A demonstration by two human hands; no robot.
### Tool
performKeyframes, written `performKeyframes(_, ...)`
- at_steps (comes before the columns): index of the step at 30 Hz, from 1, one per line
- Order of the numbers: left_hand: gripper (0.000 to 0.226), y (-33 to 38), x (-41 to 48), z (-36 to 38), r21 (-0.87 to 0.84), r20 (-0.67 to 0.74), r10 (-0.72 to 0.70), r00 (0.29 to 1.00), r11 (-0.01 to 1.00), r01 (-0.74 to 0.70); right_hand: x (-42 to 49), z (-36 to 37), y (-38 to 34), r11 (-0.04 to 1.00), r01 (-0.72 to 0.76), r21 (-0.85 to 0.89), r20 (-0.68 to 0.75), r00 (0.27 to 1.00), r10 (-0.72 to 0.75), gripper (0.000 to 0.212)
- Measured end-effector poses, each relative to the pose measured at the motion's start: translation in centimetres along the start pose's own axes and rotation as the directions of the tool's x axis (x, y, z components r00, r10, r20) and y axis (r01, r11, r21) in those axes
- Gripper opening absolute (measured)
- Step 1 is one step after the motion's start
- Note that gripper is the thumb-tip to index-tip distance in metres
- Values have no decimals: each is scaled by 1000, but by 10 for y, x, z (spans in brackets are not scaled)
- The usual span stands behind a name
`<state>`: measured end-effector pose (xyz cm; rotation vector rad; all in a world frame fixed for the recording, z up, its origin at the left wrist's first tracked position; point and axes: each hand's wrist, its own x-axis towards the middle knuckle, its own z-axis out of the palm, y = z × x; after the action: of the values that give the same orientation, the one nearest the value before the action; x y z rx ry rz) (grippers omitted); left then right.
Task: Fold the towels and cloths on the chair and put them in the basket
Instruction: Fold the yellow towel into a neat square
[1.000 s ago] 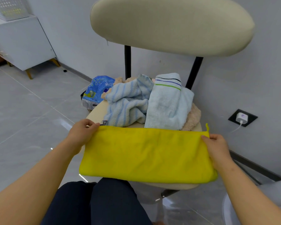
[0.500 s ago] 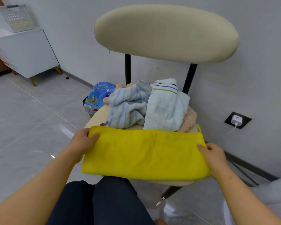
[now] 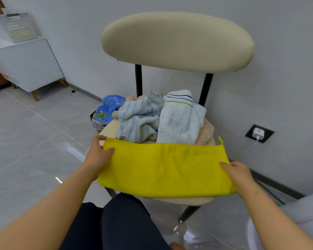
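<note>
One chair filled the frame's middle; across its seat front, lower centre, lay the yellow cloth, a long folded strip, with the left hand pinching its left end and the right hand gripping its right. The fold seemed to call for carrying one end over to the other, edges matched, then smoothing flat. Print on the blue packet, centre left, was too small to read.
</note>
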<state>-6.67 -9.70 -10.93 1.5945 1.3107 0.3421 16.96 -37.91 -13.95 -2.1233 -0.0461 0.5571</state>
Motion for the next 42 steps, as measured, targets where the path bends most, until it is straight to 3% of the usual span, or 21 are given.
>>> performKeyframes(2, 23, 1, 2, 2, 24, -93, 77, 993, 997, -75, 0, -2, 2, 999, 32, -4, -75, 997, -32, 14)
performKeyframes(5, 27, 4, 0, 7, 64, -152, 162, 975, 986, -153, -1, -5, -3, 994, 107, 10, -260, 960, -100, 15)
performKeyframes(8, 45, 2, -6, 14, 313, -139, 251, 958, 929, -198, -3, -6, -8, 992, 118, 45, -344, 934, -96, 13)
performKeyframes(10, 46, -2, -16, 24, 548, -145, 450, 881, 778, -307, -2, -5, -8, 993, 94, 77, -305, 950, -67, 13)
performKeyframes(11, 39, -4, -23, 34, 602, -104, 581, 807, 683, -414, -2, -4, -9, 993, 85, 87, -269, 961, -59, 13)
performKeyframes(13, 30, -6, -36, 53, 648, 115, 746, 655, 444, -619, -3, -2, -10, 990, 74, 117, -227, 973, -46, 12)
performKeyframes(14, 39, -7, -42, 63, 632, 285, 708, 646, 368, -682, -4, -1, -11, 988, 67, 141, -214, 976, -36, 12)
performKeyframes(16, 83, -12, -46, 77, 655, 508, 510, 694, 295, -696, -5, -1, -16, 981, 51, 188, -173, 985, -18, 14)
performKeyframes(18, 112, -22, -43, 80, 702, 570, 339, 748, 272, -658, -6, -2, -22, 971, 33, 236, -133, 991, -2, 15)
performKeyframes(21, 118, -22, -42, 83, 725, 598, 276, 753, 215, -655, -10, -3, -31, 944, 5, 330, -73, 997, 20, 5)
performKeyframes(24, 75, -8, -42, 78, 705, 606, 215, 766, 300, -643, -20, 1, -43, 910, 3, 415, -7, 1000, 0, 8)
performKeyframes(26, 52, 1, -43, 72, 587, 531, 332, 780, 519, -621, -31, 11, -54, 888, 13, 461, 57, 997, -44, 7)
performKeyframes(28, 35, 8, -44, 65, 311, 313, 403, 860, 812, -494, -44, 25, -64, 880, 27, 474, 131, 986, -100, 12)
performKeyframes(30, 20, 15, -45, 57, -61, 225, 210, 952, 978, -201, -60, 44, -75, 887, 38, 460, 212, 966, -151, 17)
performKeyframes(33, 38, 20, -45, 46, -432, 300, -82, 950, 877, 211, -88, 72, -89, 915, 89, 393, 331, 915, -231, 12)
performKeyframes(36, 74, 11, -36, 38, -504, 402, -224, 888, 756, 419, -109, 89, -98, 940, 42, 339, 549, 802, -234, 8)
performKeyframes(37, 81, 8, -33, 37, -498, 433, -239, 869, 740, 452, -110, 91, -97, 942, 20, 335, 588, 776, -226, 13)
performKeyframes(39, 84, 5, -31, 37, -466, 457, -250, 854, 750, 469, -106, 90, -94, 944, 31, 328, 532, 820, -211, 15)
performKeyframes(42, 52, 6, -35, 39, -274, 341, -160, 926, 926, 261, -93, 83, -81, 947, 49, 318, 308, 939, -152, 14)
